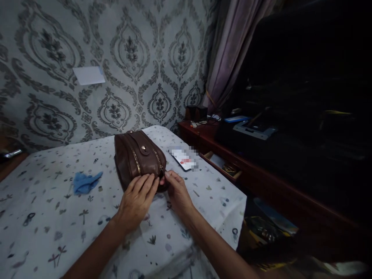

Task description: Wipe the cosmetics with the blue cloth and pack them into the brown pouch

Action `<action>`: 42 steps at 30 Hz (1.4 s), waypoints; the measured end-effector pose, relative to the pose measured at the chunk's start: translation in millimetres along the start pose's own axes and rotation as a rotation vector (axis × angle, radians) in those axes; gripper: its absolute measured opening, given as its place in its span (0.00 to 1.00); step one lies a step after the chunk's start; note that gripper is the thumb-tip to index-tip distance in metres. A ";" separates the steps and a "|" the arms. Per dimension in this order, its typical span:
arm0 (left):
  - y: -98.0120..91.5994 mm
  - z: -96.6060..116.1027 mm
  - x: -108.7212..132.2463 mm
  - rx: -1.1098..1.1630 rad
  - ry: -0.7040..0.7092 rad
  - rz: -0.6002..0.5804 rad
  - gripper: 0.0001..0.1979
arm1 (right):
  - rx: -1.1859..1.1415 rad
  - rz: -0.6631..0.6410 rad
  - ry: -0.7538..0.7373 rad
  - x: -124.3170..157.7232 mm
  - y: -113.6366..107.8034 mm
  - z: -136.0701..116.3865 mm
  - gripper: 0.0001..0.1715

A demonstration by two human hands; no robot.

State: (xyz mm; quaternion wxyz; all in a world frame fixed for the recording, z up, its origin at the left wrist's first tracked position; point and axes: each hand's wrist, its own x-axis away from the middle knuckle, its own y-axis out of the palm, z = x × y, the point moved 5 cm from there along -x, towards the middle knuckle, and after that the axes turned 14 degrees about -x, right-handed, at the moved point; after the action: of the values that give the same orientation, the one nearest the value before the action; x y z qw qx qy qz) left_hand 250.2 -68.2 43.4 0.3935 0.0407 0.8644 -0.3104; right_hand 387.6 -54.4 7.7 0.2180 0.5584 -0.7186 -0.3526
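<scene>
A brown leather toiletry bag (124, 162) with two brass-toned zippers and a snap strap across its top lies on a white patterned bedsheet (116, 252). My left hand (138, 197) grips the near end of the bag, its fingers together over the top edge. At the near right corner, my right hand (178, 190) pinches the zipper pull, mostly covered by the fingertips, where the right-hand zipper (158, 159) ends. To the left of the bag is a crumpled blue cloth (85, 182). A phone (183, 158) with a partly blurred screen lies on the right.
Along the bed's right side runs a dark red wooden desk (252, 162) with a small drawer (223, 167) pulled out. Patterned wallpaper with a white switch-like panel (89, 75) is behind, next to a purple curtain (232, 50). A large dark area fills the right side.
</scene>
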 end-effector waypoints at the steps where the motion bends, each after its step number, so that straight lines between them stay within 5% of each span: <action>1: 0.0 0.0 0.6 -0.001 -0.002 0.004 0.20 | -0.013 -0.002 0.006 0.6 0.4 0.4 0.19; 42: 0.5 1.0 -0.6 -0.067 -0.011 -0.035 0.22 | 0.145 0.009 -0.032 2.6 -7.2 -1.0 0.15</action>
State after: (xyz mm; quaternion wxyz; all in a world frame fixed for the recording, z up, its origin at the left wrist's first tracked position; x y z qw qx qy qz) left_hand 251.4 -68.2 43.0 0.3937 0.0107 0.8727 -0.2886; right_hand 392.2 -58.1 2.7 0.1669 0.5637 -0.7482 -0.3075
